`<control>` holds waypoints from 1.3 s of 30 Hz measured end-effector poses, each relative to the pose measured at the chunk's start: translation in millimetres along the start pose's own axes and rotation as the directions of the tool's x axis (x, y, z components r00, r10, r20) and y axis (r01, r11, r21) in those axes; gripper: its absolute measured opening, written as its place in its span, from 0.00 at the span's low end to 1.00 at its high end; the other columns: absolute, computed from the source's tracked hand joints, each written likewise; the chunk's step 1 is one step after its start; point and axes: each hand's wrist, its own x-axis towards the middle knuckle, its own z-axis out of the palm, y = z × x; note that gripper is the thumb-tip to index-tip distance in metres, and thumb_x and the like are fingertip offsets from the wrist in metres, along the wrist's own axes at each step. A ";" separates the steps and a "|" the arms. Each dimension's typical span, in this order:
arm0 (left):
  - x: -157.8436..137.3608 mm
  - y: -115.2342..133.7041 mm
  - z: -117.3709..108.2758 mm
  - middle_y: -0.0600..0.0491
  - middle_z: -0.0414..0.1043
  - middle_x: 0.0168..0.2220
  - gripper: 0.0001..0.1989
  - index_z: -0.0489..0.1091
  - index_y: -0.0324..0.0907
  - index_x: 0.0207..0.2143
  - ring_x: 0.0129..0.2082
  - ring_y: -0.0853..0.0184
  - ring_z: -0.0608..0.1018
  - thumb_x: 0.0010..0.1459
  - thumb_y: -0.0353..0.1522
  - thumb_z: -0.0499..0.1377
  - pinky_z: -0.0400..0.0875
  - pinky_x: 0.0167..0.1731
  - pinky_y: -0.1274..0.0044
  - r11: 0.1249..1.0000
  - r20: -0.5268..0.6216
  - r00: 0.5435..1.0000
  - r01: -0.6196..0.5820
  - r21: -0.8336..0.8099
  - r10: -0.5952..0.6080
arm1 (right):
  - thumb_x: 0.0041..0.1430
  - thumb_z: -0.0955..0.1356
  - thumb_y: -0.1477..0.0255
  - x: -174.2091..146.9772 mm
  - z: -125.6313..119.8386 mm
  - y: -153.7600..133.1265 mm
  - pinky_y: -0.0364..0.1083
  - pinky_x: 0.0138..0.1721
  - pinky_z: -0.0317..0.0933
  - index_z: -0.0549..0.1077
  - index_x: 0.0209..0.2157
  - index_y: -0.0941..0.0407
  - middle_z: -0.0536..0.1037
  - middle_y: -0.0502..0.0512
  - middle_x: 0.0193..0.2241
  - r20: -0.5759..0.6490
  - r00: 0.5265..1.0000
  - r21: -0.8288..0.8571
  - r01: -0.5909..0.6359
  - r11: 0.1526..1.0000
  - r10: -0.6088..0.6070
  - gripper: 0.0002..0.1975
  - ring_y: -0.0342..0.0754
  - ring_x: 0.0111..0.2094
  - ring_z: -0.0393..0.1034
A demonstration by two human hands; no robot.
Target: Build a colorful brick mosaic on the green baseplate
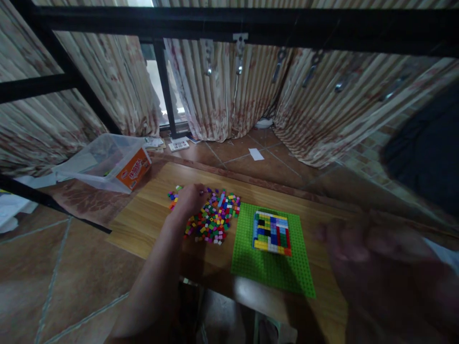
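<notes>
My left hand (191,199) reaches into a loose pile of small coloured toy bricks (214,217) on the table. Its fingers are curled together at the far side of the pile; whatever they hold is hidden. To the right of the pile lies a green baseplate (272,274). On it sits a low, roughly square block of many-coloured bricks (271,233), with yellow, blue, white, red and black among them. My right hand (373,253) hangs close to the camera, right of the baseplate and apart from it. Motion and dimness smear its fingers.
Past the wooden table's (143,205) left end, a clear plastic box (103,162) with an orange label stands on the floor. Striped curtains (222,95) hang behind. A black metal frame bar (229,24) with hanging clips crosses the top. A dark shape (423,148) fills the right side.
</notes>
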 end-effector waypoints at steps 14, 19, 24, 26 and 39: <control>1.6 -5.7 0.9 0.49 0.81 0.38 0.12 0.77 0.44 0.40 0.42 0.59 0.80 0.59 0.34 0.55 0.68 0.45 0.71 0.996 -0.032 0.997 -0.074 0.041 0.075 | 0.37 0.79 0.66 12.2 4.4 96.9 0.36 0.27 0.67 0.77 0.24 0.56 0.77 0.49 0.23 -0.447 0.661 0.504 -0.370 0.780 0.603 0.13 0.39 0.25 0.72; 3.7 -6.1 0.8 0.48 0.79 0.42 0.15 0.76 0.44 0.45 0.44 0.58 0.79 0.57 0.33 0.56 0.68 0.46 0.70 0.997 -0.091 0.993 -0.069 0.039 0.073 | 0.37 0.79 0.67 13.7 10.1 92.8 0.35 0.27 0.68 0.79 0.24 0.56 0.79 0.49 0.23 -0.431 0.664 0.508 -0.381 0.772 0.611 0.11 0.38 0.25 0.72; 8.0 -0.1 5.7 0.47 0.76 0.47 0.17 0.74 0.45 0.48 0.48 0.57 0.76 0.57 0.32 0.56 0.67 0.48 0.68 0.990 -0.099 0.987 -0.120 0.072 0.127 | 0.39 0.79 0.67 12.3 11.2 94.3 0.35 0.27 0.68 0.79 0.24 0.55 0.79 0.49 0.23 -0.418 0.677 0.506 -0.380 0.774 0.606 0.10 0.38 0.25 0.73; 9.1 3.3 8.4 0.47 0.76 0.47 0.15 0.76 0.46 0.46 0.48 0.56 0.76 0.57 0.31 0.55 0.67 0.48 0.66 0.984 -0.088 0.984 -0.147 0.099 0.156 | 0.39 0.79 0.67 11.2 11.0 95.1 0.36 0.27 0.69 0.79 0.24 0.55 0.79 0.49 0.23 -0.424 0.673 0.502 -0.383 0.776 0.606 0.10 0.39 0.26 0.73; 11.4 4.6 9.2 0.45 0.78 0.38 0.10 0.74 0.41 0.39 0.41 0.57 0.77 0.58 0.31 0.55 0.68 0.43 0.69 0.996 -0.120 0.991 -0.064 -0.068 0.056 | 0.39 0.79 0.67 12.8 12.8 90.5 0.36 0.28 0.68 0.79 0.25 0.56 0.78 0.49 0.23 -0.416 0.666 0.501 -0.400 0.767 0.619 0.11 0.38 0.26 0.72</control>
